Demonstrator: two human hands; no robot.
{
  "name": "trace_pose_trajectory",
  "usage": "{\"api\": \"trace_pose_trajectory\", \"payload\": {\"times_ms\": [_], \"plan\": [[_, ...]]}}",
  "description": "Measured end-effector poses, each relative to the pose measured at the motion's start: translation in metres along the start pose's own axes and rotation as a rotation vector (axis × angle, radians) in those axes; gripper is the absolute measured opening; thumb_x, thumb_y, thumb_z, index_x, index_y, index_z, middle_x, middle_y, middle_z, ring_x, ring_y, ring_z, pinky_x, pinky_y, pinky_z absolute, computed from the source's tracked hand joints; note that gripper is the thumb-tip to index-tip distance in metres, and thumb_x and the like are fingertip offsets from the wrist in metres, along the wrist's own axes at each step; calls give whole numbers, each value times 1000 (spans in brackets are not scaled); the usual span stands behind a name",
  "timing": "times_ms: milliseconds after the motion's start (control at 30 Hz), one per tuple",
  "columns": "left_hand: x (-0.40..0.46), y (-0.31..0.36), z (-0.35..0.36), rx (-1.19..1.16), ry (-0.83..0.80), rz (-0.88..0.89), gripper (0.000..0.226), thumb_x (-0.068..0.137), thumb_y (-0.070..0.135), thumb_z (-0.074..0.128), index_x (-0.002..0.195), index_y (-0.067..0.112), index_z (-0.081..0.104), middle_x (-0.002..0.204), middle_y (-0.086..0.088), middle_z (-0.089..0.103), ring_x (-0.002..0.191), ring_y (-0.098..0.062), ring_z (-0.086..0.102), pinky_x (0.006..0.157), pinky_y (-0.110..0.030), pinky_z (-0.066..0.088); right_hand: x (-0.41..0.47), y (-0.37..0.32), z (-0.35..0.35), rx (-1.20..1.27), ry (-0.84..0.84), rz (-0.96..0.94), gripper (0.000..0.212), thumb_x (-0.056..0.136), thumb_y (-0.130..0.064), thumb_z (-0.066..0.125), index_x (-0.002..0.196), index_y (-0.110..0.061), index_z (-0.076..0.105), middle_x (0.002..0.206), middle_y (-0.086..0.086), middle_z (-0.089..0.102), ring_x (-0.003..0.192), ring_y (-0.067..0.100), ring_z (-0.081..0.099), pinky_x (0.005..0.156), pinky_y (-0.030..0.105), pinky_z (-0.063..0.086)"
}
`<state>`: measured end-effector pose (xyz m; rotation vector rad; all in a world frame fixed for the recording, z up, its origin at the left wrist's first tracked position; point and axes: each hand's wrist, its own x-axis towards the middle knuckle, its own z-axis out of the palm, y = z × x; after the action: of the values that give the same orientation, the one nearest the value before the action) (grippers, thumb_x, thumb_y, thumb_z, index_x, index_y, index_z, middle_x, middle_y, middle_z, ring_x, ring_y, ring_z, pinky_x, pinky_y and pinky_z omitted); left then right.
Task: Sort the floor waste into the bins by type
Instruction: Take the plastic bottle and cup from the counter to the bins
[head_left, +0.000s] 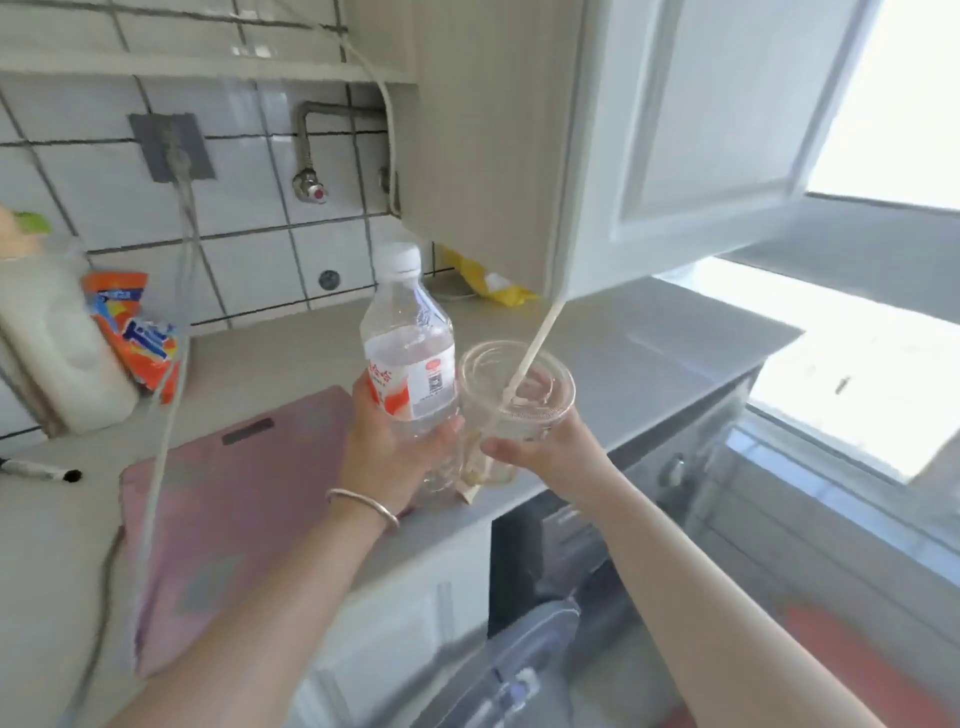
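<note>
My left hand grips a clear plastic water bottle with a white cap and a red-and-white label, held upright over the counter edge. Right beside it, my right hand holds a clear plastic cup with a flat lid and a pale straw sticking up to the right. Bottle and cup nearly touch. A silver bangle circles my left wrist. No bins can be made out for sure in this view.
A grey counter holds a pink board, a white jug, an orange packet, a black marker and a yellow wrapper. A white cable hangs across. A wall cabinet hangs overhead.
</note>
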<state>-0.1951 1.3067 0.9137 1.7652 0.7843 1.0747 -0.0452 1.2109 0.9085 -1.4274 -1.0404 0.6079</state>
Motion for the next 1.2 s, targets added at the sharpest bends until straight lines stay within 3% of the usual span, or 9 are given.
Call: {"api": "trace_pose_trajectory", "payload": {"times_ms": [100, 233, 333, 467, 600, 733, 867, 1033, 1200], "plan": [[-18, 15, 60, -22, -138, -1, 85, 55, 42, 81, 123, 16, 37, 103, 10, 58, 98, -16, 60, 83, -28, 46, -44, 12, -55, -9, 159, 61, 94, 51, -31, 88, 133, -22, 44, 128, 5, 59, 121, 20, 56, 105, 45, 43], [-61, 42, 149, -71, -383, -19, 83, 50, 48, 80, 117, 23, 39, 105, 6, 64, 98, -22, 65, 87, -42, 55, -126, 22, -135, -22, 372, 182, 83, 56, -27, 88, 130, -25, 50, 116, -5, 68, 109, 11, 64, 100, 37, 50], [-106, 68, 219, -99, -560, 36, 66, 64, 26, 84, 115, 19, 42, 104, 4, 62, 96, -20, 64, 84, -35, 52, -194, 32, -191, -23, 553, 237, 89, 52, -29, 90, 130, -26, 46, 122, -3, 64, 114, 15, 61, 103, 43, 47], [-184, 92, 310, -168, -750, 33, 60, 67, 25, 83, 113, 25, 46, 96, 12, 66, 85, -8, 67, 76, -24, 53, -292, 47, -268, -84, 724, 322, 94, 46, -42, 92, 128, -26, 50, 118, 4, 67, 111, 20, 64, 100, 45, 49], [-274, 113, 400, -213, -977, -6, 43, 72, 13, 79, 96, 32, 48, 76, 17, 69, 60, 14, 65, 51, -7, 50, -395, 59, -338, -110, 877, 432, 95, 44, -42, 88, 128, -23, 49, 115, -5, 68, 108, 7, 65, 101, 38, 48], [-356, 133, 476, -257, -1166, -57, 41, 75, 4, 75, 100, 20, 48, 66, 12, 72, 57, 7, 67, 53, -9, 52, -485, 71, -390, -85, 1031, 480, 95, 45, -41, 90, 129, -30, 47, 119, -10, 65, 113, 6, 60, 105, 37, 45], [-406, 145, 533, -283, -1330, -102, 51, 67, 29, 78, 106, 17, 47, 83, 6, 69, 66, 1, 69, 83, -37, 52, -547, 71, -420, -64, 1168, 537, 101, 42, -48, 88, 131, -30, 44, 122, -12, 62, 116, 6, 58, 106, 35, 43], [-468, 166, 604, -288, -1492, -52, 43, 83, 25, 68, 115, 18, 39, 97, 5, 63, 81, -8, 65, 83, -38, 53, -608, 91, -464, 32, 1337, 610, 101, 37, -57, 89, 124, -36, 44, 121, -6, 63, 115, 14, 60, 104, 44, 45], [-513, 181, 672, -203, -1689, -98, 100, 43, 77, 70, 120, 22, 39, 108, 0, 63, 96, -18, 66, 91, -44, 51, -654, 105, -499, 144, 1490, 714, 113, 42, -58, 85, 136, -28, 31, 132, -5, 51, 121, 16, 51, 106, 39, 40]]}}
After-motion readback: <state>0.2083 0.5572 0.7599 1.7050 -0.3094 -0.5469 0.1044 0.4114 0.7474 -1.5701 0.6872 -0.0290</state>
